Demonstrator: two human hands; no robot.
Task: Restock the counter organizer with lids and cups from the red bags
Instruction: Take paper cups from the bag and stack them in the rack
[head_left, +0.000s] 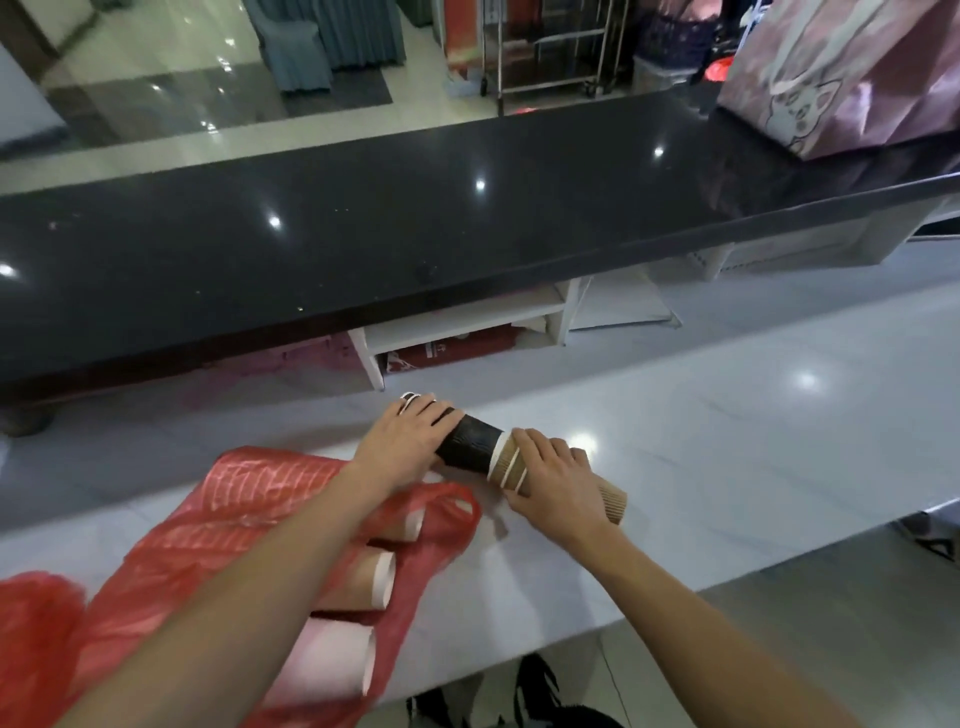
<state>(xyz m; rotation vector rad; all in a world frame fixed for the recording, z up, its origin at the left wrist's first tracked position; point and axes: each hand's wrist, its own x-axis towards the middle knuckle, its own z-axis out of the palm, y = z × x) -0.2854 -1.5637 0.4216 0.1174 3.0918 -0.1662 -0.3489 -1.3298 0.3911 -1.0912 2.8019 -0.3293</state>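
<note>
A stack of paper cups lies on its side on the white counter (727, 441). Its black part (470, 444) is gripped by my left hand (402, 436); its brown ribbed part (613, 501) is gripped by my right hand (556, 480). A red plastic bag (249, 499) lies open at the near left under my left forearm, with more brown and pink cup stacks (376, 571) poking out of its mouth. The white counter organizer (457, 322) stands under the black ledge, with a red packet (457, 351) in its lower slot.
A glossy black raised ledge (415, 234) runs across above the white counter. A pink paper bag (841, 78) stands on its far right end. A second red bag (36, 623) sits at the near left edge. Dark objects (540, 691) lie on the floor below.
</note>
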